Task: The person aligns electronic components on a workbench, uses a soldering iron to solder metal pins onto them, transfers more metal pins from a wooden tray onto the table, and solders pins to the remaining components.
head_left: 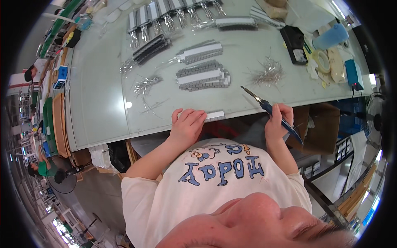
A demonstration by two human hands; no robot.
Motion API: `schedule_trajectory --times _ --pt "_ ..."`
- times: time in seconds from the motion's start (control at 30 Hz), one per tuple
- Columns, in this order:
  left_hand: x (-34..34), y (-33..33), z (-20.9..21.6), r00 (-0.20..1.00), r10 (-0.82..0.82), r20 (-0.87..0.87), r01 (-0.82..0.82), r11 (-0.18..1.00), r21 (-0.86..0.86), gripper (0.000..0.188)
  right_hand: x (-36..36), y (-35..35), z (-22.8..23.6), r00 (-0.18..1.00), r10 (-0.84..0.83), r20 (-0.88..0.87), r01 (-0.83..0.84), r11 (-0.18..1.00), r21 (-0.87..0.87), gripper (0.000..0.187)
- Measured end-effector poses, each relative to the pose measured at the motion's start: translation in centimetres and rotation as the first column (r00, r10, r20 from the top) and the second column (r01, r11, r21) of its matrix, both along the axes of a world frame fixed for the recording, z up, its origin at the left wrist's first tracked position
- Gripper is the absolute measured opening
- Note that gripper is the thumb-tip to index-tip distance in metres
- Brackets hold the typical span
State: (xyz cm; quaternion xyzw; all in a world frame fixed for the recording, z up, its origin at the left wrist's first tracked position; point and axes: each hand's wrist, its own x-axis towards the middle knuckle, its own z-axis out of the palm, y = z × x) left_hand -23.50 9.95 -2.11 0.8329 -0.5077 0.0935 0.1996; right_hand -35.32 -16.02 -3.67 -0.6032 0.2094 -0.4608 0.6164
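Observation:
My right hand (279,124) is wrapped round the dark blue handle of a soldering iron (266,107). The iron's metal tip points up and left, over the table near its front edge. My left hand (188,126) lies at that edge with bent fingers on the left end of a short grey-and-white strip (215,115); its fingers hide that end. Just beyond, a stack of similar grey segmented strips with white faces (202,77) rests on the table. Loose thin metal leads (147,84) lie left of the stack, and another heap of leads (268,73) to its right.
More strip bundles (202,51) with wire leads lie farther back, and a row of them (171,14) lines the far side. At the right are a black box (294,44), a tape roll (321,61), a blue bottle (331,36) and a blue device (354,74). A cardboard box (320,126) stands below the edge.

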Motion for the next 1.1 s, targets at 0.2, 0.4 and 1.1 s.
schedule_trajectory --times 0.2,0.4,1.1 --pt "8.1 -3.8 3.4 0.977 -0.044 0.207 0.055 0.997 -0.047 0.027 0.2 -1.7 0.0 0.996 -0.074 0.053 0.073 0.997 0.010 0.011" --pt "19.3 -9.0 -0.4 0.970 -0.038 0.241 0.027 0.998 0.050 0.028 0.1 -1.8 -0.3 0.993 -0.116 -0.031 0.114 0.992 -0.046 0.011" --pt "11.9 -3.2 -0.2 0.995 -0.087 0.046 0.090 0.994 -0.061 0.045 0.2 -0.3 -0.4 0.994 -0.034 -0.106 0.029 0.998 -0.049 0.012"
